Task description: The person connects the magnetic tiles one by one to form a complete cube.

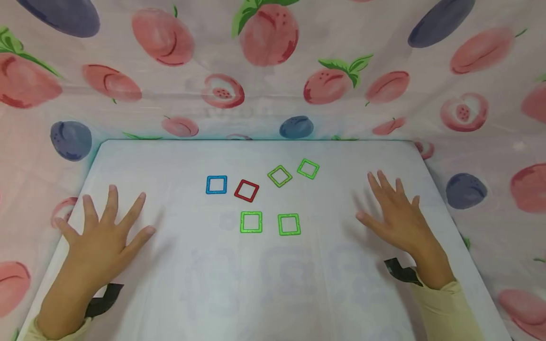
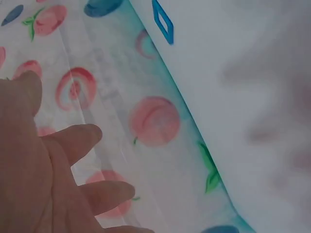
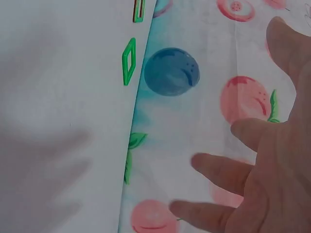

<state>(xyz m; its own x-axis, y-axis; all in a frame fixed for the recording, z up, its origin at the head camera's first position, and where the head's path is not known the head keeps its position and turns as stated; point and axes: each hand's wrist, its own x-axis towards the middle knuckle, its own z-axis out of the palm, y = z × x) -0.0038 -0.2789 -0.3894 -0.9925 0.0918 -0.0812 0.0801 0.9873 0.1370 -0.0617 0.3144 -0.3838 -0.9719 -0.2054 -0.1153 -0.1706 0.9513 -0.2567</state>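
Note:
My left hand (image 1: 95, 248) is held over the left side of the white table with its fingers spread and nothing in them. On the right side, my right hand (image 1: 398, 220) likewise has spread fingers and holds nothing. Between the hands lie several small hollow plastic squares. A blue square (image 1: 216, 177) and a tilted red square (image 1: 238, 187) are left of centre. Farther back are a yellow-green square (image 1: 286, 171) and a green square (image 1: 311, 162), both turned at an angle. Nearer to me, two green squares, a left one (image 1: 251, 213) and a right one (image 1: 290, 233), sit side by side.
The white tabletop (image 1: 170, 293) carries faint marks showing through. A fruit-print cloth (image 1: 264, 111) rises behind the table and surrounds its sides. Black straps, a left one (image 1: 104, 303) and a right one (image 1: 401, 272), are at my wrists.

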